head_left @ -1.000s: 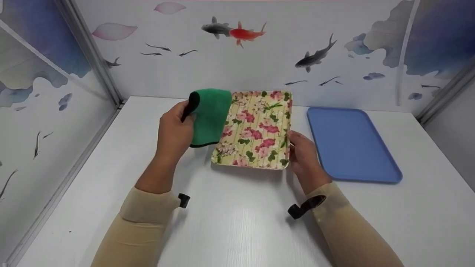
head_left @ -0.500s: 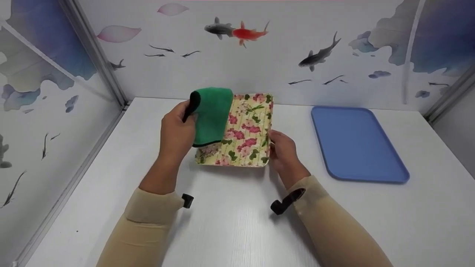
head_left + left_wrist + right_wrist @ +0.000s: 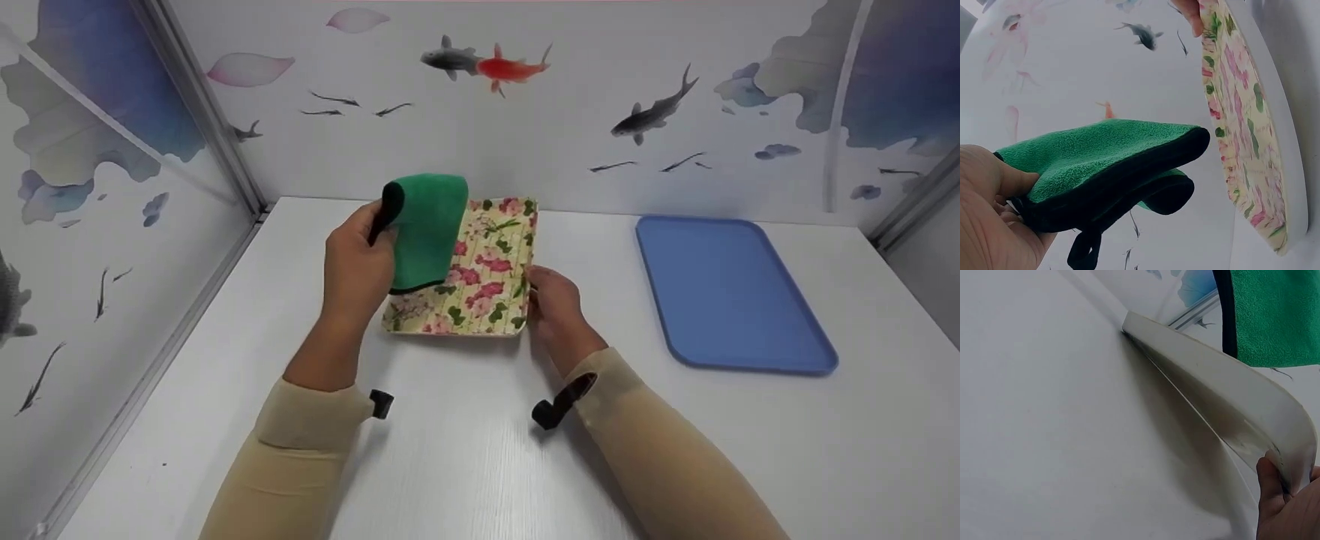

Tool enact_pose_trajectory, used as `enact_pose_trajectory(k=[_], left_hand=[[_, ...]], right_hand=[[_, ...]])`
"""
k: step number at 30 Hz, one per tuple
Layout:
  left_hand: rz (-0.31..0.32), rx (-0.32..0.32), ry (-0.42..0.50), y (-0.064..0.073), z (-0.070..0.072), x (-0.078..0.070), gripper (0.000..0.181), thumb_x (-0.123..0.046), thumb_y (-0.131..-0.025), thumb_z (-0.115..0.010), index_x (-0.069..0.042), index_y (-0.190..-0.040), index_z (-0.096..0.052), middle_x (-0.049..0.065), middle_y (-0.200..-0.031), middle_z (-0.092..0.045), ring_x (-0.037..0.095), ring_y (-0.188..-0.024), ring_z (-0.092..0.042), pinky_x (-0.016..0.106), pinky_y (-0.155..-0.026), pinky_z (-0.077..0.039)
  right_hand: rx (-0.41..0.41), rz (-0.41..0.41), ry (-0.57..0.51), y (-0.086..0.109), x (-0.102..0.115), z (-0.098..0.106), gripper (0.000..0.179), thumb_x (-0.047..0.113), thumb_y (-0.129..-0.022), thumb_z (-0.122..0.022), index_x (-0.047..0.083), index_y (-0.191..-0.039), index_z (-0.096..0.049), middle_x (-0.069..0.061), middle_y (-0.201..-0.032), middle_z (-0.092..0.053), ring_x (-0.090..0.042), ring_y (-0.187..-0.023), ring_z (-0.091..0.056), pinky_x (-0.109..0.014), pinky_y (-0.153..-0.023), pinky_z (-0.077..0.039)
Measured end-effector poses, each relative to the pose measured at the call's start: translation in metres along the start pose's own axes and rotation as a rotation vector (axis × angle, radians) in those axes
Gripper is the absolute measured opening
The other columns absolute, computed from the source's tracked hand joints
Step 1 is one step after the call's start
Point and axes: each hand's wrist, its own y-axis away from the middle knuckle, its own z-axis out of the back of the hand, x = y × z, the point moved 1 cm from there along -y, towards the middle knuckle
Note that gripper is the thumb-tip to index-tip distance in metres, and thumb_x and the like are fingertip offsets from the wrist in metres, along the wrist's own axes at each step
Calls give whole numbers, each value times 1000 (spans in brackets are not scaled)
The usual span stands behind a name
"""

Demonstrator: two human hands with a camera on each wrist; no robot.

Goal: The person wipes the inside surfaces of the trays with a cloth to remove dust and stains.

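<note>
Two trays: floral tray [image 3: 491,274] is tilted, right-hand grip [image 3: 556,304] holding its right edge; blue tray [image 3: 735,296] sits flat on the table [image 3: 457,450], right side. Vs. a second ago, floral tray has shifted left, more of it now behind the green cloth [image 3: 429,232] in head view. Left-hand grip [image 3: 360,262] pinches cloth; cloth extends right from fingers, gap to floral tray.

To the right of the right hand [image 3: 556,306], a blue rectangular tray [image 3: 739,294] lies on a white table [image 3: 465,450]; beyond that hand stands a koi-printed wall [image 3: 555,142].
</note>
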Motion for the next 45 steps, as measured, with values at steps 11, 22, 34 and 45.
enact_pose_trajectory(k=[11,22,34,45], left_hand=[[10,7,-7,0,-1,-1,40,-16,-109,-54,-11,-149,-57,8,-150,-60,26,-139,-56,47,-113,-49],[-5,10,-11,2,-2,2,41,-16,-109,-54,-9,-149,-56,10,-149,-60,27,-138,-57,48,-112,-50],[-7,18,-30,1,-6,2,41,-16,-109,-54,-11,-149,-56,8,-149,-61,25,-137,-58,46,-112,-50],[3,35,-20,3,-7,2,41,-17,-109,-53,-13,-150,-55,6,-150,-60,25,-137,-58,48,-111,-51]], right_hand=[[20,-55,37,-9,0,-7,40,24,-107,-58,8,-143,-60,-8,-134,-62,-16,-106,-58,-26,-78,-52],[76,-108,78,-14,0,-12,40,19,-107,-55,8,-145,-57,-8,-135,-63,-16,-113,-62,-29,-90,-55],[62,-88,261,-16,11,-16,43,23,-107,-57,11,-148,-57,-8,-136,-65,-18,-114,-62,-31,-96,-53],[62,-9,437,-22,15,-11,39,16,-103,-61,6,-140,-61,-10,-118,-68,-18,-92,-65,-30,-77,-55]])
